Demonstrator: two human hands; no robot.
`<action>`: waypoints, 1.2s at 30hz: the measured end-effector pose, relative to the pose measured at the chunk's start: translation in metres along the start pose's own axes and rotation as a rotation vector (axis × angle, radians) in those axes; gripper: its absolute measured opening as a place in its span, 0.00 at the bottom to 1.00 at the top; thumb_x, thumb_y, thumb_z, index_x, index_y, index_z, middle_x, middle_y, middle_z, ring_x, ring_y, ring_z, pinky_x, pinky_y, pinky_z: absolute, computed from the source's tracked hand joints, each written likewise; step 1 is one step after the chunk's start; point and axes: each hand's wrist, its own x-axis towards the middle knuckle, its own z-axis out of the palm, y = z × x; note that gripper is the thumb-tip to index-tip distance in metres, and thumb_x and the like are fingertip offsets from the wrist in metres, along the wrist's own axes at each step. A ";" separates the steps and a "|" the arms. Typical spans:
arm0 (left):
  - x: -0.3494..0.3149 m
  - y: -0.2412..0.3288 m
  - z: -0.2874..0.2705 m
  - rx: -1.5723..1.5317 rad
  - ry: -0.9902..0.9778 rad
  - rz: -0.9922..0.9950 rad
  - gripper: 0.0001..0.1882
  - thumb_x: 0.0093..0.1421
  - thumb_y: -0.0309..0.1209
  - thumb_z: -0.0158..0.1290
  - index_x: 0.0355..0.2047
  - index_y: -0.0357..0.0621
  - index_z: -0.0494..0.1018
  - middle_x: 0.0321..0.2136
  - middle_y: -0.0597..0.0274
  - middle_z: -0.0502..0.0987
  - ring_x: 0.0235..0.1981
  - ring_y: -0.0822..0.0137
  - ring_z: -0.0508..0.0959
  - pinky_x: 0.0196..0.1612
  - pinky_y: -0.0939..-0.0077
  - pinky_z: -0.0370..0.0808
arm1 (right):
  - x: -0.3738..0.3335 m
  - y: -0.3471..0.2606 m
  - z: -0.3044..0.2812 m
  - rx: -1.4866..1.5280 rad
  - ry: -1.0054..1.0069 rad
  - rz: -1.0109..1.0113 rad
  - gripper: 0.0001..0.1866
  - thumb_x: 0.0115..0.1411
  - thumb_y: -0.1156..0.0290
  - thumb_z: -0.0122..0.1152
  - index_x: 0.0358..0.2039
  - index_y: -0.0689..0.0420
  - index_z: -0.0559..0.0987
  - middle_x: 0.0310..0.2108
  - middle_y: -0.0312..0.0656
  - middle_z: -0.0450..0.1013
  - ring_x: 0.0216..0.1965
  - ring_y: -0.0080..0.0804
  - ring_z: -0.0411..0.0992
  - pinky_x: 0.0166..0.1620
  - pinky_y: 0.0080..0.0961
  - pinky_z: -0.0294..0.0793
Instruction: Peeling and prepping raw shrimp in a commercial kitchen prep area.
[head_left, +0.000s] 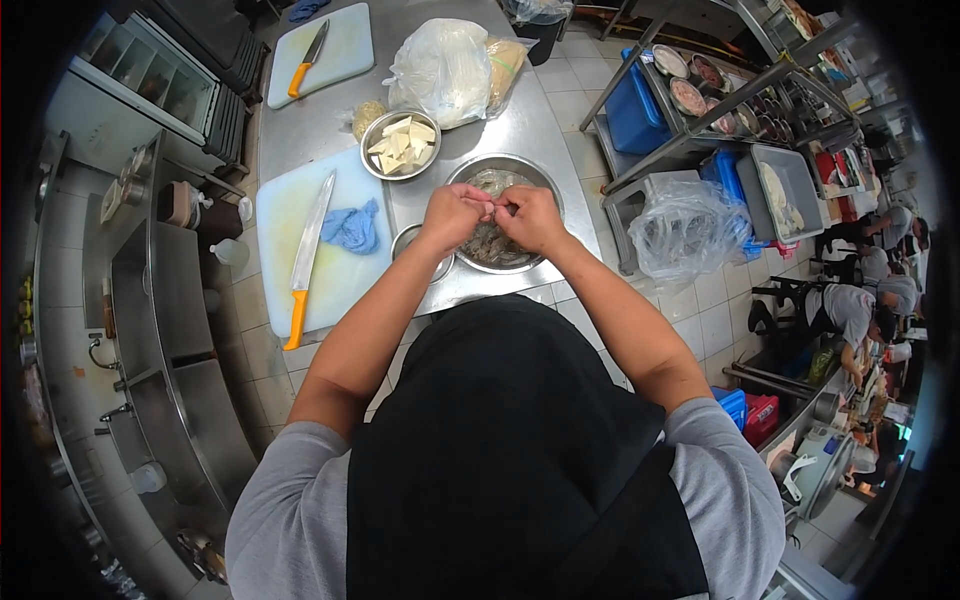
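Note:
My left hand (pixel 457 213) and my right hand (pixel 529 218) meet above a round metal bowl (pixel 556 190). Both are closed, their fingertips pinching what looks like a small raw shrimp, mostly covered by the fingers. Greyish raw shrimp (pixel 492 248) lie in the bowl beneath them. Under my left wrist a smaller metal bowl (pixel 402 240) is partly hidden. Just beyond my left hand stands a metal bowl (pixel 366 150) of pale yellow cut blocks (pixel 404 146).
Left of my hands, a white cutting board (pixel 285 215) holds a long orange-handled knife (pixel 310 245) and a crumpled blue cloth (pixel 351 228). Farther off are another board (pixel 345 50) with a knife (pixel 310 58) and a filled plastic bag (pixel 438 72). People (pixel 845 310) work at far right.

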 end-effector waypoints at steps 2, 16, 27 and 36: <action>0.000 -0.001 0.003 0.021 0.015 0.045 0.08 0.61 0.18 0.58 0.42 0.29 0.77 0.34 0.54 0.83 0.33 0.70 0.82 0.37 0.78 0.79 | -0.003 0.001 0.001 0.025 0.008 0.072 0.05 0.51 0.73 0.67 0.25 0.61 0.82 0.24 0.49 0.78 0.25 0.46 0.78 0.31 0.35 0.77; 0.001 -0.009 -0.004 0.225 0.035 0.165 0.09 0.60 0.18 0.60 0.41 0.31 0.77 0.31 0.58 0.82 0.32 0.73 0.80 0.38 0.78 0.78 | -0.008 0.009 0.009 0.196 -0.046 0.177 0.05 0.59 0.76 0.63 0.35 0.65 0.82 0.25 0.39 0.79 0.25 0.18 0.74 0.30 0.19 0.73; 0.001 -0.008 0.001 0.140 0.041 0.311 0.08 0.59 0.18 0.59 0.39 0.34 0.77 0.30 0.61 0.80 0.32 0.72 0.79 0.38 0.78 0.77 | -0.001 0.024 0.015 0.699 0.025 0.551 0.05 0.56 0.77 0.63 0.33 0.64 0.82 0.23 0.38 0.78 0.24 0.22 0.77 0.29 0.25 0.78; -0.010 -0.005 0.012 0.116 0.153 0.254 0.08 0.60 0.18 0.59 0.40 0.35 0.79 0.32 0.61 0.81 0.33 0.73 0.80 0.40 0.77 0.78 | -0.007 -0.018 0.009 0.114 0.136 0.301 0.07 0.54 0.73 0.66 0.31 0.63 0.82 0.24 0.47 0.81 0.26 0.30 0.81 0.32 0.27 0.79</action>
